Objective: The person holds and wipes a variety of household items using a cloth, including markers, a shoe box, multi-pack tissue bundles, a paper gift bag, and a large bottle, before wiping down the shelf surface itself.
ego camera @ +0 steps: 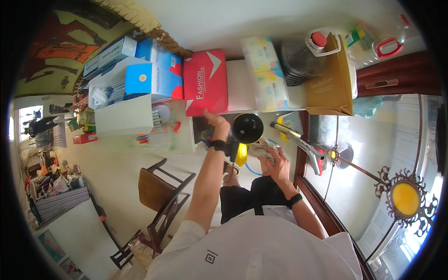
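Observation:
My left hand (218, 123) is at the lower edge of a red box (206, 82), fingers spread beside a round black pot-like container (247, 128). Whether the fingers touch the box is unclear. To the right, my right hand (279, 164) grips a crumpled greyish cloth (261, 148) just below the container. Dark contents with a few pale spots show inside the container. Under it, a yellow object (241, 154) stands out against the floor. A pack of tissues with a floral wrapper (265, 75) lies on the white surface above the container.
Blue and white boxes (154, 78) stand at the left of the white surface, a brown paper bag (329, 84) at its right. A wooden chair (155, 189) is at lower left. A glass door with a dark red frame (322, 217) borders the right. Long-handled tools (297, 138) lean near it.

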The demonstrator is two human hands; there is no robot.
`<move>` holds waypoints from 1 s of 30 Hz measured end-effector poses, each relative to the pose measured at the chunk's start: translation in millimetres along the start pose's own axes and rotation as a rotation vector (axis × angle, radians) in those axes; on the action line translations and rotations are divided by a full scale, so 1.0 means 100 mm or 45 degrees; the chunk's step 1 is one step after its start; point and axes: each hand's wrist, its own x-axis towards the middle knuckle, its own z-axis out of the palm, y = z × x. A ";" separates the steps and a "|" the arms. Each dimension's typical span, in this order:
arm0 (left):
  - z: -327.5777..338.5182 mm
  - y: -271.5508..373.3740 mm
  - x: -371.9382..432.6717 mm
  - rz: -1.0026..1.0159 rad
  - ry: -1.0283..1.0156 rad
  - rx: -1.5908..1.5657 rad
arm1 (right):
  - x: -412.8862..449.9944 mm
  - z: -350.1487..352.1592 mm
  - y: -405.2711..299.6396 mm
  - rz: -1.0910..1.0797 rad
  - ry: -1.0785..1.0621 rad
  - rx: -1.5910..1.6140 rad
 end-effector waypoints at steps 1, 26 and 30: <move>-0.01 0.01 -0.04 -0.012 -0.009 0.012 | -0.02 -0.03 0.00 0.028 0.012 0.029; 0.74 -0.22 -2.03 1.262 -0.513 1.729 | -0.01 -0.72 -0.17 -0.105 0.193 0.124; 0.67 -0.11 -1.88 1.266 -0.606 1.549 | 0.00 -0.82 -0.08 -0.047 0.252 0.161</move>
